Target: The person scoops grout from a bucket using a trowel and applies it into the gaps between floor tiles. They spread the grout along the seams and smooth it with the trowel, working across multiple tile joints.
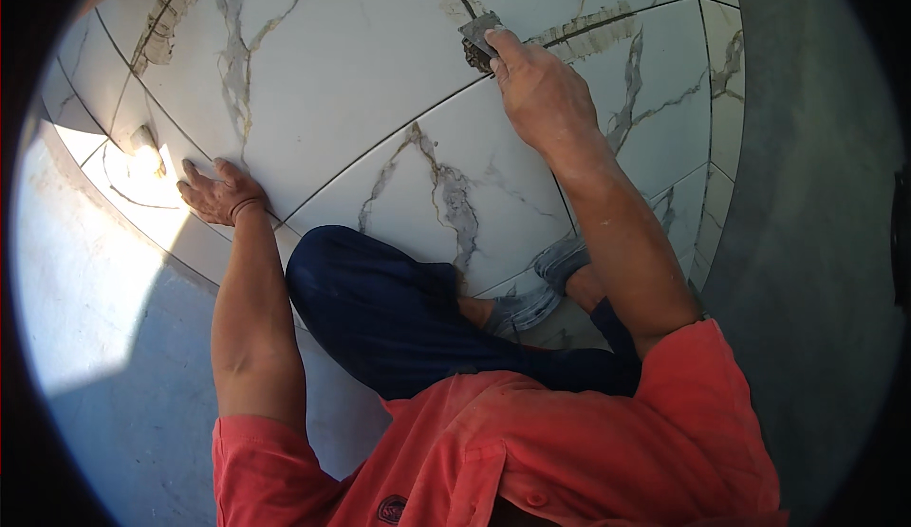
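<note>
My right hand [546, 95] grips a small flat grey scraper [481, 30], its blade at the crossing of two tile joints. A dark lump of grout [476, 55] sits at the blade, beside my fingertips. From there a grout-smeared joint [588, 36] runs off to the right, with pale paste spread along both edges. My left hand [226, 192] rests on the white, grey-veined tiles [351, 81] at the left, fingers apart and holding nothing.
My bent knee [332, 252] and grey shoes [522, 309] are on the tiles close to me. Another smeared joint [166, 24] lies at the far left. A small pale object [142, 140] stands in bright sunlight near my left hand. Grey floor [797, 242] borders the tiles.
</note>
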Demonstrator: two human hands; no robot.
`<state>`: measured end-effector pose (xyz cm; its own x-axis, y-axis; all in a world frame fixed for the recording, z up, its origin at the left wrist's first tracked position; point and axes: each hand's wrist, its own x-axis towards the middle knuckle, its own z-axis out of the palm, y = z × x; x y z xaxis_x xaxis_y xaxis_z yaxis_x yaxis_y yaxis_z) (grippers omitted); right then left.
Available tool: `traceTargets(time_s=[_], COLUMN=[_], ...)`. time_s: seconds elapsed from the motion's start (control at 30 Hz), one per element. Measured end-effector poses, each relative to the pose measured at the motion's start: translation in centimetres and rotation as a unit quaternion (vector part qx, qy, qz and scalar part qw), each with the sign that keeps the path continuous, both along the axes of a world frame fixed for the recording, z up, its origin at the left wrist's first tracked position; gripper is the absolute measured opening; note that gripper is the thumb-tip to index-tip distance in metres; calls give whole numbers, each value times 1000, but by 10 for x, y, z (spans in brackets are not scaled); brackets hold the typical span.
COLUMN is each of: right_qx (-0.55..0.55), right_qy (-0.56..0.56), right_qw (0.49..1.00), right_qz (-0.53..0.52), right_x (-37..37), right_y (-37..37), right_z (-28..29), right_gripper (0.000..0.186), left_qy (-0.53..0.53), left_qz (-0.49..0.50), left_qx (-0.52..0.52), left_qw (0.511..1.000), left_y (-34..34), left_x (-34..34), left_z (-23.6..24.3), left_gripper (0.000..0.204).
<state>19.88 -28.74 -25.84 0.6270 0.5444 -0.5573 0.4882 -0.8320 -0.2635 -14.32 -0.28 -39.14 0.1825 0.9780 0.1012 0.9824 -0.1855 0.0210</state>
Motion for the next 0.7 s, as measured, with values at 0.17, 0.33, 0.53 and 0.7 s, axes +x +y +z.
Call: traceTargets(time_s=[0.17,0.33,0.53,0.7], right_qx=[-25,-69,-105,-89], right_qy=[-28,19,43,35], right_qw=[999,997,993,995], right_qz=[26,9,21,-24], right_x=[-5,2,-21,-18], right_y=[21,18,-19,-33], right_z=[1,0,14,28], right_gripper=[26,34,29,36], left_qy=[-8,-19,-12,-11], left_qz=[3,8,9,8], left_qx=[12,-9,-5,-4], left_qw=[1000,1000,1000,1000], left_y=[0,0,0,-2], left_x=[-1,6,-2,4], left_z=[3,2,4,7], left_gripper=[75,76,76,76])
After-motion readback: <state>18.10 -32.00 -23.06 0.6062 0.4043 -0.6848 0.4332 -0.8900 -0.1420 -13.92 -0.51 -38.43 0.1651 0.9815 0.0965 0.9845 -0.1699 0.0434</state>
